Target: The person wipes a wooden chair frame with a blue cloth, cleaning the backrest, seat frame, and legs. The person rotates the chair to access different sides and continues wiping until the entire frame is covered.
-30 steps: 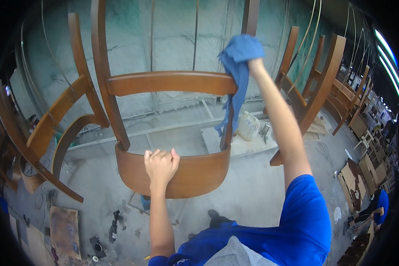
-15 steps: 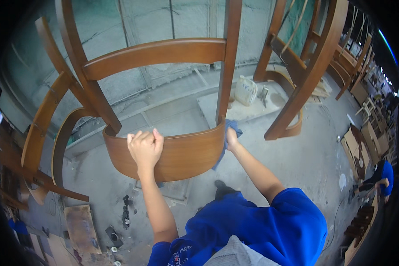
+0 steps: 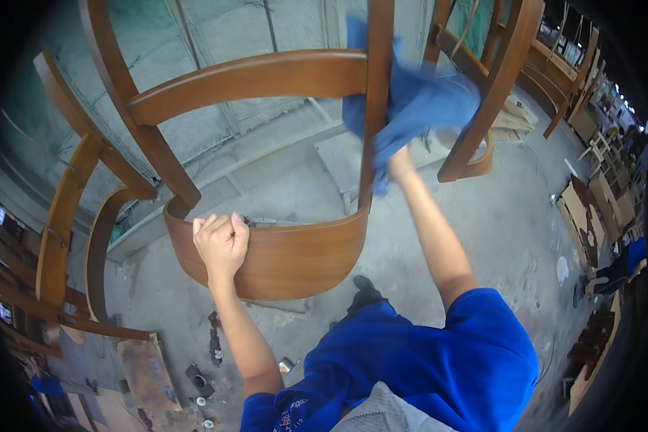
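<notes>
In front of me hangs a brown wooden chair frame (image 3: 266, 261), with a wide curved panel at the bottom, a crossbar above it and an upright post on each side. My left hand (image 3: 222, 243) is closed over the top edge of the curved panel, left of its middle. My right hand (image 3: 398, 164) grips a blue cloth (image 3: 428, 101), partly blurred by motion, beside the right post. Part of the cloth passes behind that post, and its loose end spreads to the right. My right fingers are mostly hidden in the cloth.
More wooden frames hang close by, at left (image 3: 68, 216) and at right (image 3: 493, 93). A stained board (image 3: 149, 371) lies on the floor at lower left. Cardboard pieces (image 3: 579, 223) lie at right, near another person in blue (image 3: 635, 258). A pale sheeted wall (image 3: 230, 29) stands behind.
My right hand has risen along the right post, and the cloth now flares out at a higher level. My left hand keeps its hold on the panel; the view has shifted slightly.
</notes>
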{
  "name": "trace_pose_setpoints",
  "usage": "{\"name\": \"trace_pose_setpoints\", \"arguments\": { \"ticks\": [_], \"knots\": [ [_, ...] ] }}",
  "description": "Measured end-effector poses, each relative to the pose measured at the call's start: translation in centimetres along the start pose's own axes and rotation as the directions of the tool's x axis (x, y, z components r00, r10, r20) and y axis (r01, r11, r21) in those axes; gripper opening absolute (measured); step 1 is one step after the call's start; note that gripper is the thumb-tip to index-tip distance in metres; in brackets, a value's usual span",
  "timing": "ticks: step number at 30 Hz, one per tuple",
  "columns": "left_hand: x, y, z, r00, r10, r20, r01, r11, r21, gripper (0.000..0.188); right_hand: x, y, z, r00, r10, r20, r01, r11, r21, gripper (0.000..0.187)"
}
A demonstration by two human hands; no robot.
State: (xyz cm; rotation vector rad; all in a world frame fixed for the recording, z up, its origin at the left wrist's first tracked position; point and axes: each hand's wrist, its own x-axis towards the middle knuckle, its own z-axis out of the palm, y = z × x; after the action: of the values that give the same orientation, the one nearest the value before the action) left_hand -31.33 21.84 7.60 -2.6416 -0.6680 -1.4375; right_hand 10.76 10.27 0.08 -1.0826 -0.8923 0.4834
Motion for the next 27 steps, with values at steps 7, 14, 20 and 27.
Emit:
{"name": "trace_pose_setpoints", "arguments": {
  "ticks": [7, 14, 20, 27],
  "knots": [
    [-0.1, 1.1, -0.2, 1.0, -0.005, -0.006, 0.005, 0.999, 0.038, 0.041, -2.3, 3.9, 4.0, 0.892, -0.449, -0.041, 0.445, 0.892, -0.085, 0.044],
    [-0.4, 1.9, -0.8, 0.999, 0.025, -0.047, -0.021, 0.997, 0.072, 0.042, 14.8, -25.2, 7.6, 0.863, -0.506, 0.019, 0.505, 0.863, 0.021, 0.037],
    [-0.6, 2.5, -1.2, 1.0, -0.012, -0.005, 0.013, 0.999, 0.053, 0.042, 18.0, -38.5, 11.6, 0.952, -0.306, 0.03, 0.307, 0.942, -0.135, 0.042],
    [-1.0, 2.6, 0.7, 0.999, -0.006, -0.035, 0.009, 0.998, 0.069, 0.042, 11.4, -19.6, 6.4, 0.906, -0.418, -0.069, 0.423, 0.902, 0.091, 0.052]
  ]
}}
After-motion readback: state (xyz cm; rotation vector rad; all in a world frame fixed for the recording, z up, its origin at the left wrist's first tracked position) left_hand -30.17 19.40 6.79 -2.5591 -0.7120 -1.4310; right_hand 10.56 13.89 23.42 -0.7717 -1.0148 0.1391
